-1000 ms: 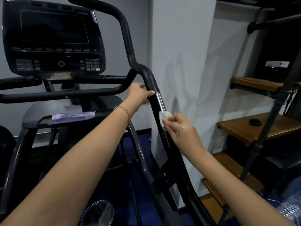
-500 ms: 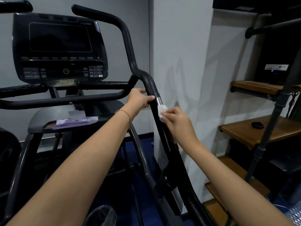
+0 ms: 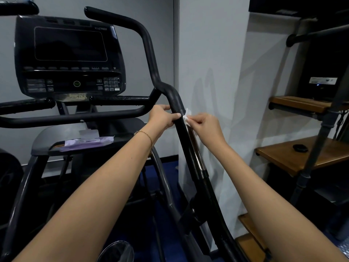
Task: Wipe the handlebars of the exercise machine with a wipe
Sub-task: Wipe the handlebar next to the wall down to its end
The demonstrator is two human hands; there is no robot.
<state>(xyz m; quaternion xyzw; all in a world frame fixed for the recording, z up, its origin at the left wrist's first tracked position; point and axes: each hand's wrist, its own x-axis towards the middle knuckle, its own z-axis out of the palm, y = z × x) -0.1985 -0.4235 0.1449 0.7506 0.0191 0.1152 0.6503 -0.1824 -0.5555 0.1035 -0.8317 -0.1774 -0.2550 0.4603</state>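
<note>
**Wipe against the handlebar**

Our left hand curls round the black handlebar just below its bend, thumb across the front. Our right hand pinches a small white wipe and holds it against the bar's right side, just beside the left thumb. A purple packet lies below the console.

The wipe is mostly hidden between the right hand and the handlebar, which runs off the bottom edge. The console button labels are too blurred to read. A shiny round thing, bottom centre, is cut off.
</note>
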